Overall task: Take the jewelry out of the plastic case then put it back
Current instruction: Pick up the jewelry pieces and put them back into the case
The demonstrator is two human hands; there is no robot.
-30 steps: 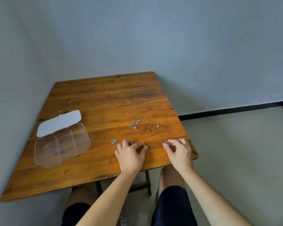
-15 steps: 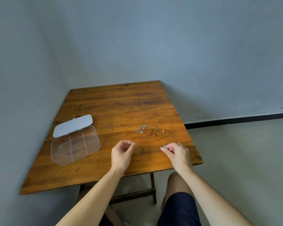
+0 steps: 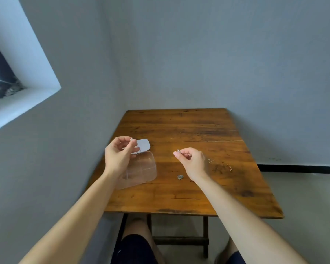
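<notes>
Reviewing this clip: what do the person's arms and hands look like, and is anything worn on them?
Both arms are bare from the bottom of the picture up to the wrists, with no sleeves in view. The left hand and right hand wear no gloves, and no watch, bracelet or ring shows on wrists or fingers. Below the table, dark shorts cover the thighs.

Left hand (image 3: pixel 120 157) hides plastic case (image 3: pixel 141 168) corner — partly.

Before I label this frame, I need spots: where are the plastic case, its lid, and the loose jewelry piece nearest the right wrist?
Plastic case (image 3: pixel 141 171): head view, clear base.
Lid (image 3: pixel 144 145): head view, open white flap.
Jewelry piece (image 3: pixel 180 176): head view, silver cluster.
</notes>
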